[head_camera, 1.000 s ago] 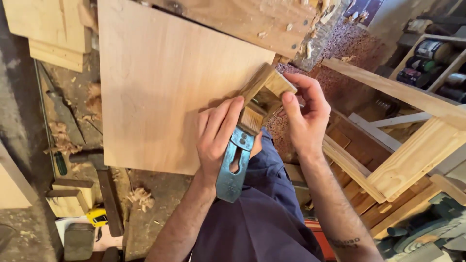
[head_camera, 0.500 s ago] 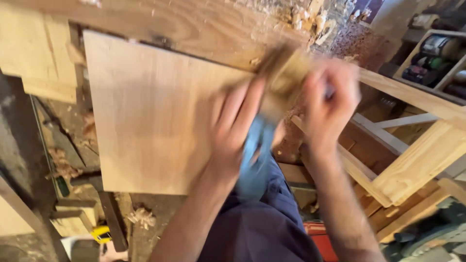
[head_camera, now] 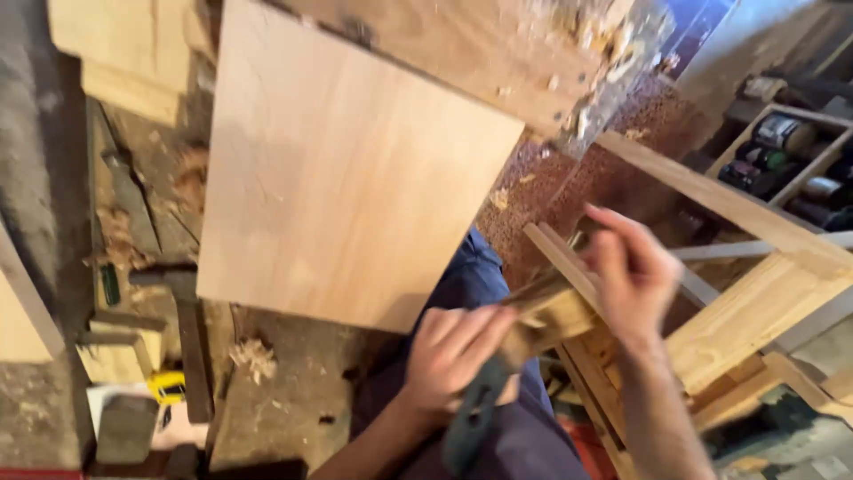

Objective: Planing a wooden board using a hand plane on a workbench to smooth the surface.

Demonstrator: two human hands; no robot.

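Observation:
A large pale wooden board [head_camera: 346, 178] stands on edge against the workbench. Below its right corner, my left hand [head_camera: 449, 360] grips a hand plane [head_camera: 515, 342] with a wooden front block and a dark blue-grey body. The plane is off the board, held over my lap, and blurred by motion. My right hand [head_camera: 631, 276] is at the plane's wooden front end, fingers spread and curled around it; how firmly it grips is unclear.
The workbench top [head_camera: 480, 44] carries wood shavings. A light wooden frame [head_camera: 746, 293] stands at the right, with a shelf of cans [head_camera: 791, 160] behind. Offcuts, shavings and a yellow tool [head_camera: 164, 387] lie on the floor at left.
Both hands have drawn the plane down and off the board's right edge, toward my lap. The view has shifted, with the board now higher and to the left.

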